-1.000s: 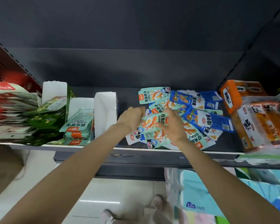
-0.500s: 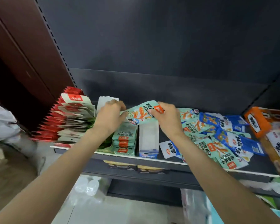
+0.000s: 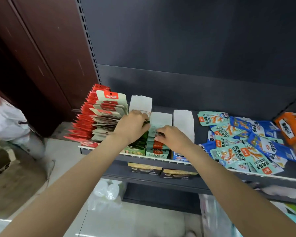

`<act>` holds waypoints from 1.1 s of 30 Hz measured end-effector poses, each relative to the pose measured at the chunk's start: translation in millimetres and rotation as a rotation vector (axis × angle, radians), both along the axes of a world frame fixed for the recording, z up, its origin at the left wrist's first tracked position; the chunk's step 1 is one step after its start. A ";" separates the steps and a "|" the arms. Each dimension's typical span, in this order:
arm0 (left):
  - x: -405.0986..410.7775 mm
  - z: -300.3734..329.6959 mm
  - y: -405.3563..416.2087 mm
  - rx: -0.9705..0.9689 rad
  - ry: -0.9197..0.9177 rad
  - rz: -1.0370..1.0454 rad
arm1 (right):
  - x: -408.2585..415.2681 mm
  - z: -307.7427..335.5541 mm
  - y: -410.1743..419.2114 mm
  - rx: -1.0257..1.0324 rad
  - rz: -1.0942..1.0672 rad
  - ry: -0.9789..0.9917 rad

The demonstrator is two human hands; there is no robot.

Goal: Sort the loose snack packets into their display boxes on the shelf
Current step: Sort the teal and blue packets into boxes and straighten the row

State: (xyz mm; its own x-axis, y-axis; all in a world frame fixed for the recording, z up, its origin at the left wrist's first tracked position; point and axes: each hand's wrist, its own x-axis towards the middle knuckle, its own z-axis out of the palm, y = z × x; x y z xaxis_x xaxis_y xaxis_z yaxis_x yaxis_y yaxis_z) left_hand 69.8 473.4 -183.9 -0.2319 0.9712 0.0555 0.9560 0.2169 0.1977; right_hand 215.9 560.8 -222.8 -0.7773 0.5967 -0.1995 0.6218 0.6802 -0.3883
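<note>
Two hands point(image 3: 173, 138), three display boxes point(image 3: 158, 134).

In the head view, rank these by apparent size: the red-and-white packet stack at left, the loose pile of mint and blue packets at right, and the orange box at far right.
1. Loose pile, though it is spread flat.
2. Red-and-white packet stack.
3. Orange box, cut off by the frame edge, so its full size is unsure.

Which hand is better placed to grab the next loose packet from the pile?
Right. The right hand sits nearer the loose packets; the left hand is farther, beyond the mint box.
</note>
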 end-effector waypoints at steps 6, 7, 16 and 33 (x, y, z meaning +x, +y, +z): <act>46.6 2.0 22.1 0.093 -0.022 -0.136 | 50.9 12.9 21.9 -0.088 -0.274 0.418; 60.4 1.7 29.2 0.096 -0.041 -0.168 | 63.6 11.4 28.0 -0.056 -0.329 0.451; 193.4 -34.9 114.3 -0.124 -0.105 -0.375 | 198.9 -54.4 90.7 -0.011 -0.621 0.030; 242.3 -112.4 182.1 -0.339 -0.207 -0.024 | 258.5 -75.4 154.4 -0.213 -0.700 0.272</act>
State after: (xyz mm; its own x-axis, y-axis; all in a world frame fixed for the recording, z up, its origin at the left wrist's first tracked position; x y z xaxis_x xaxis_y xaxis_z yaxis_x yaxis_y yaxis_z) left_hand 312.1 655.5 -296.4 -0.1812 0.9316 -0.3151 0.9089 0.2810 0.3082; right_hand 474.4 715.3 -298.3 -0.2717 0.9365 -0.2215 0.7433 0.0580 -0.6665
